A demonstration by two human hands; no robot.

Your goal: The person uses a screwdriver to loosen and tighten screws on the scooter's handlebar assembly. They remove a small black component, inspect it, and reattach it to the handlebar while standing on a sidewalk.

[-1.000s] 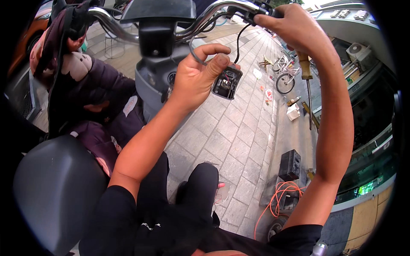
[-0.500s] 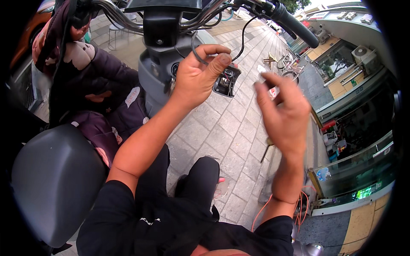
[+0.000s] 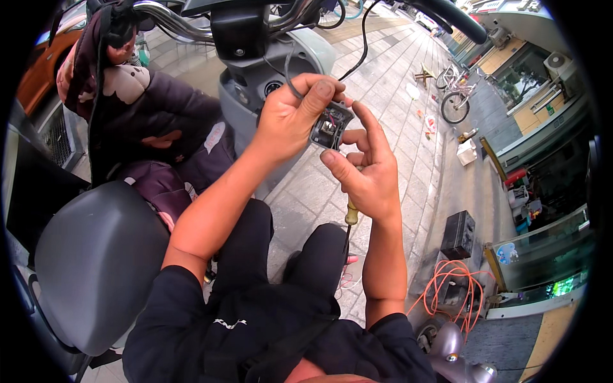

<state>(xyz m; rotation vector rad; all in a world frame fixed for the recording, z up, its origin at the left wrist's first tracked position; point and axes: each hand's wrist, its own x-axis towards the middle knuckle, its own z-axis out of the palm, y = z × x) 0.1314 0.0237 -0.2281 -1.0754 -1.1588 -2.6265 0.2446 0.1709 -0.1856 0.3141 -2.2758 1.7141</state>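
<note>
My left hand (image 3: 290, 118) is closed on a small black switch housing (image 3: 331, 126). Its open side faces me, and wires and small metal parts show inside. A dark cable (image 3: 288, 67) runs up from it towards the handlebar. My right hand (image 3: 369, 169) is at the housing's right side, with thumb and index finger spread around its corner; whether they touch it I cannot tell. Tucked in that hand's curled fingers is a screwdriver (image 3: 352, 214) with a yellowish handle, its dark shaft pointing down towards my knee.
A grey scooter front (image 3: 246, 96) with a chrome handlebar (image 3: 175, 29) stands ahead. A dark quilted cover (image 3: 169, 102) hangs at left, beside the black seat (image 3: 99, 268). On the right are an orange cable (image 3: 440, 281), a black box (image 3: 458, 235) and a parked bicycle (image 3: 454, 105).
My right hand has moved left, bringing the screwdriver up to the switch housing. The left hand keeps its hold, with the housing's open side turned more towards me. The whole view has shifted slightly.
</note>
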